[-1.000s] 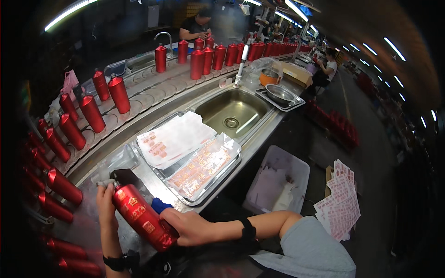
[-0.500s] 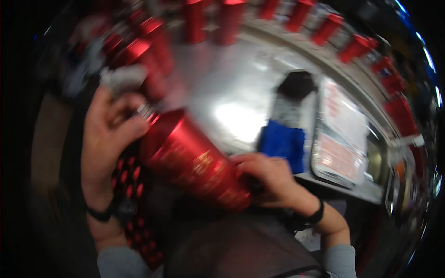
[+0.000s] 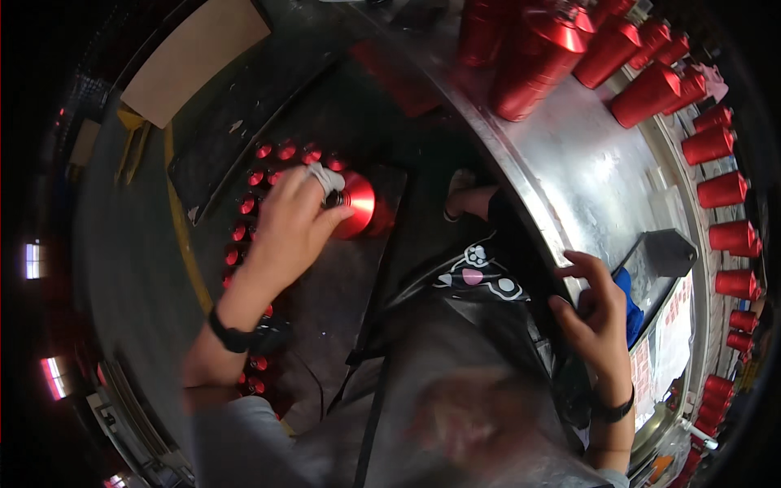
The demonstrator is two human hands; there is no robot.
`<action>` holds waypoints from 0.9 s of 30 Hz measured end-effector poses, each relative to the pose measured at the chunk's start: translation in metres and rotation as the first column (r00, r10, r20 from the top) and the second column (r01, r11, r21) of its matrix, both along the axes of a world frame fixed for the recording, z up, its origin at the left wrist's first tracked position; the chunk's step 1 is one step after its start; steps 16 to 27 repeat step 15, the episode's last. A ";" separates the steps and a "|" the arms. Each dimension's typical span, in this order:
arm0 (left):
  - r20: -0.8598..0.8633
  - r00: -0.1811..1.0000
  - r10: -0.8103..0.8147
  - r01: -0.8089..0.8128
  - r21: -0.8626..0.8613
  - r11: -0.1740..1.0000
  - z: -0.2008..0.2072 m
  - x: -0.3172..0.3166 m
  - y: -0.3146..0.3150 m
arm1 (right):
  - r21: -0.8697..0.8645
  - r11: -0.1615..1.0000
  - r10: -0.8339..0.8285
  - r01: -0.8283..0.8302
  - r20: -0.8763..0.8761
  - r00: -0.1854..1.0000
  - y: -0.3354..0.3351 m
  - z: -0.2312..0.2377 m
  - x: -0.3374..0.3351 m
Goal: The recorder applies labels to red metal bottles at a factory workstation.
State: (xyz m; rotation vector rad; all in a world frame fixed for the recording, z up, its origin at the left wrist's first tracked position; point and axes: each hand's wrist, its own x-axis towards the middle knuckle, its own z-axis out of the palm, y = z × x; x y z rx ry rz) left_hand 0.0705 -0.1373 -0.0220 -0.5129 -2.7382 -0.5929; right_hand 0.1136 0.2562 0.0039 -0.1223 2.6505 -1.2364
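Observation:
On my left, a shiny red metal bottle (image 3: 359,207) hangs from my left hand (image 3: 286,234), whose fingers are closed round its narrow neck. A whitish cloth-like wrap (image 3: 325,178) covers some of those fingers. Beneath is a dark flat board (image 3: 324,313) at floor level, with several red round bottle tops (image 3: 286,151) along its far and left sides. Whether the bottle's base touches the board is hidden. My right hand (image 3: 600,319) is empty, fingers apart and curved, by the front edge of the metal table (image 3: 561,183).
Several red bottles (image 3: 541,61) stand at the table's far end, and more red bottles (image 3: 724,189) line the rail behind it. Near my right hand lie a blue cloth (image 3: 625,297), a dark angular piece (image 3: 669,252) and printed sheets (image 3: 669,350). A tan panel (image 3: 195,61) lies far left.
My view has turned left, away from the table. The bottle, earlier tilted between both hands, is now held by my left hand alone over the board. My right hand has let go of it.

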 end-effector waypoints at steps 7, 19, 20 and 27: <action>0.143 0.840 0.523 -0.530 0.010 0.848 -0.262 0.045 -0.122 | -0.023 0.960 -0.279 0.279 0.004 0.960 -0.003 -0.010 0.036; 0.229 0.521 0.822 -0.835 -0.061 0.547 -0.427 0.079 -0.201 | 0.110 0.958 -0.285 0.263 0.372 0.883 0.048 -0.011 0.094; 0.229 0.521 0.822 -0.835 -0.061 0.547 -0.427 0.079 -0.201 | 0.110 0.958 -0.285 0.263 0.372 0.883 0.048 -0.011 0.094; 0.229 0.521 0.822 -0.835 -0.061 0.547 -0.427 0.079 -0.201 | 0.110 0.958 -0.285 0.263 0.372 0.883 0.048 -0.011 0.094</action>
